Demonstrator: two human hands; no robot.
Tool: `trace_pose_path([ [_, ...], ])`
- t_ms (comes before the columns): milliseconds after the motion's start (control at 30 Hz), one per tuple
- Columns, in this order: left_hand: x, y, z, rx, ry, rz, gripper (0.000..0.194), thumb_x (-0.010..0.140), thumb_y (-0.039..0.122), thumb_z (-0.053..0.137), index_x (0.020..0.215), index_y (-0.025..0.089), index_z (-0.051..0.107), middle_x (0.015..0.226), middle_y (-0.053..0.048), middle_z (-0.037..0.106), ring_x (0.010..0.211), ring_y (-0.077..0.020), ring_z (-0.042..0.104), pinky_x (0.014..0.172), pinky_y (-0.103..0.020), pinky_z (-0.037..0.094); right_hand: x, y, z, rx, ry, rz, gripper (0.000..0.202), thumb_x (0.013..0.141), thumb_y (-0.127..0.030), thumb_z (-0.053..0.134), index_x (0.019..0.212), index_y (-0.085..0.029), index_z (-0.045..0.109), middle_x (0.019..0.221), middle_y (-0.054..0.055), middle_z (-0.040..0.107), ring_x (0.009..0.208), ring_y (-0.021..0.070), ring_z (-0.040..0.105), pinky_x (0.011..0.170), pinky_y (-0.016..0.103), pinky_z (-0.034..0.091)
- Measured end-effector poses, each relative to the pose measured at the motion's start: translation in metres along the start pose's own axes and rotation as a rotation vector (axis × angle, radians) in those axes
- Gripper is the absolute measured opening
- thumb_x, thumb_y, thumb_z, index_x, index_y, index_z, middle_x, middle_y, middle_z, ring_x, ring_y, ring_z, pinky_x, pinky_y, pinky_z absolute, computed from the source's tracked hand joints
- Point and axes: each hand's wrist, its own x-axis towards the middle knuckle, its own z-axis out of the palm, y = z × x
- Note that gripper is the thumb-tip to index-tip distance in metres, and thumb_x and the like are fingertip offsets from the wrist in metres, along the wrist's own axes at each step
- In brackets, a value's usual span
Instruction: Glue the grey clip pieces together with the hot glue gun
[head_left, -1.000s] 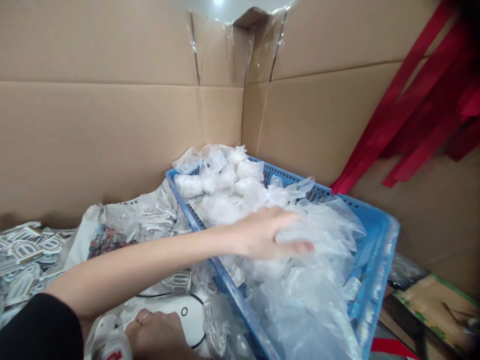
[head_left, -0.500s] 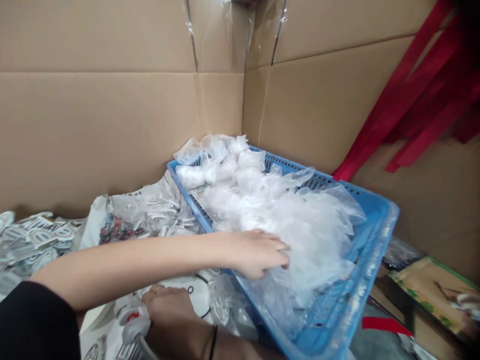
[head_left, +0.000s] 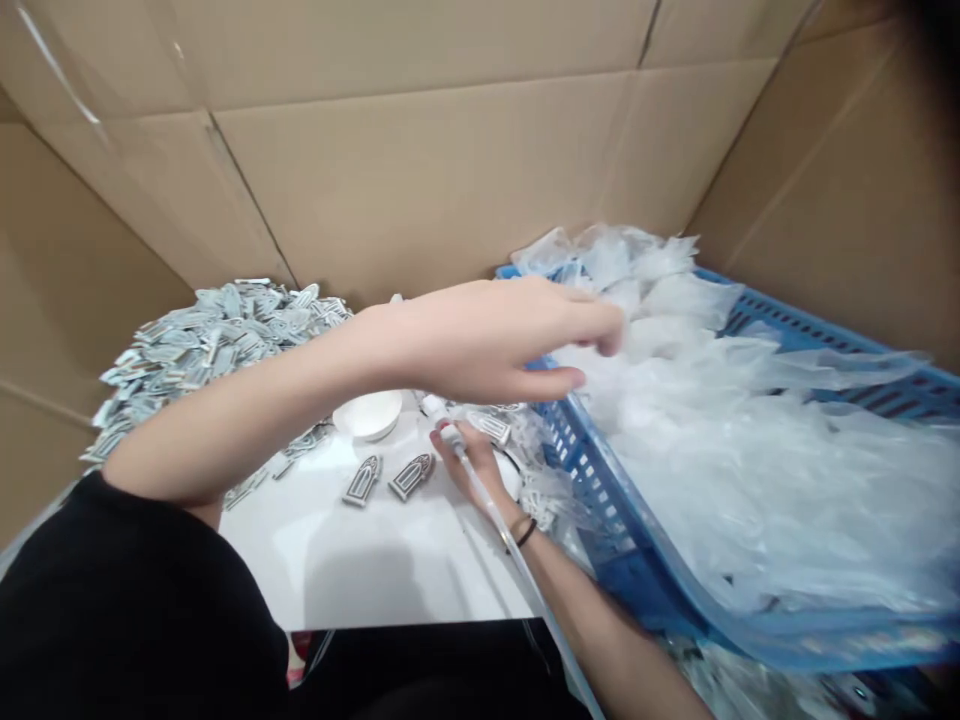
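My left hand (head_left: 517, 335) reaches across from the left, over the near rim of the blue basket (head_left: 630, 500). Its thumb and fingers are apart with nothing between them. Heaped in that basket are clear plastic bags (head_left: 765, 480). Lower down, my right hand (head_left: 480, 470) rests over the white work surface (head_left: 367, 580), fingers drawn in. A white fitting with a red mark (head_left: 451, 433) and its pale cable (head_left: 517, 560) cross in front of it, so what the fingers hold is unclear. Near its fingertips lies a small arch-shaped piece (head_left: 493, 430).
Two dark arch-patterned pieces, one at the left (head_left: 362, 481) and one at the right (head_left: 412, 477), lie on the white surface. Behind them sits a white round dish (head_left: 369, 415). A large pile of similar pieces (head_left: 225, 340) stands at the back left. Cardboard walls (head_left: 420, 180) enclose the area.
The view has swung left and down, showing more of the white surface and the pile. My left hand has lifted off the plastic bags and moved left to the basket's edge.
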Motion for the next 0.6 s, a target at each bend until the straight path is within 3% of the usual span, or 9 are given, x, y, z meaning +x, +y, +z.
trace_pose_path([
  [100,-0.057,-0.009,0.016,0.043,0.037,-0.239,0.028,0.095,0.033,0.044,0.104,0.025,0.069,0.102,-0.002,0.069,0.097,-0.0208,0.066,0.085,-0.033,0.048,-0.001,0.002,-0.003,0.103,0.031,0.014,0.037,0.101,-0.036,0.039,0.081,-0.013,0.06,0.076,0.006,0.065,0.069,0.0123,0.057,0.066,0.024,0.042],
  [233,-0.114,-0.02,0.076,0.109,-0.17,-0.438,0.026,0.098,0.034,0.045,0.092,0.022,0.068,0.09,-0.004,0.07,0.08,-0.019,0.065,0.074,-0.03,0.048,0.004,0.007,-0.003,0.2,0.062,0.093,0.043,0.099,-0.043,0.042,0.076,-0.014,0.062,0.057,0.003,0.057,0.054,0.0127,0.055,0.056,0.026,0.041],
  [300,-0.129,-0.021,0.114,0.161,-0.237,-0.511,0.026,0.099,0.035,0.046,0.102,0.021,0.067,0.101,-0.008,0.07,0.087,-0.023,0.066,0.075,-0.032,0.051,0.008,0.01,-0.002,0.256,0.088,0.145,0.04,0.096,-0.046,0.048,0.073,-0.017,0.062,0.052,0.001,0.055,0.05,0.0137,0.055,0.055,0.027,0.042],
  [400,-0.143,-0.022,0.159,0.254,-0.18,-0.593,0.033,0.097,0.039,0.049,0.121,0.019,0.062,0.12,-0.014,0.064,0.11,-0.0322,0.06,0.082,-0.039,0.054,0.011,0.013,0.002,0.318,0.107,0.177,0.04,0.094,-0.048,0.051,0.072,-0.017,0.063,0.051,0.002,0.056,0.049,0.0128,0.055,0.055,0.027,0.042],
  [500,-0.156,-0.029,0.181,0.264,-0.151,-0.695,0.039,0.093,0.039,0.056,0.127,0.021,0.057,0.126,-0.016,0.06,0.111,-0.0345,0.058,0.08,-0.041,0.056,0.012,0.014,0.005,0.311,0.09,0.17,0.041,0.093,-0.048,0.052,0.072,-0.016,0.066,0.05,0.002,0.057,0.048,0.0115,0.054,0.054,0.027,0.04],
  [600,-0.168,-0.041,0.188,0.207,-0.184,-0.709,0.036,0.091,0.024,0.055,0.127,0.023,0.056,0.128,-0.014,0.059,0.109,-0.032,0.06,0.08,-0.04,0.057,0.012,0.015,0.006,0.295,0.076,0.165,0.036,0.09,-0.047,0.055,0.07,-0.018,0.065,0.05,0.001,0.056,0.046,0.0121,0.053,0.052,0.026,0.04],
])
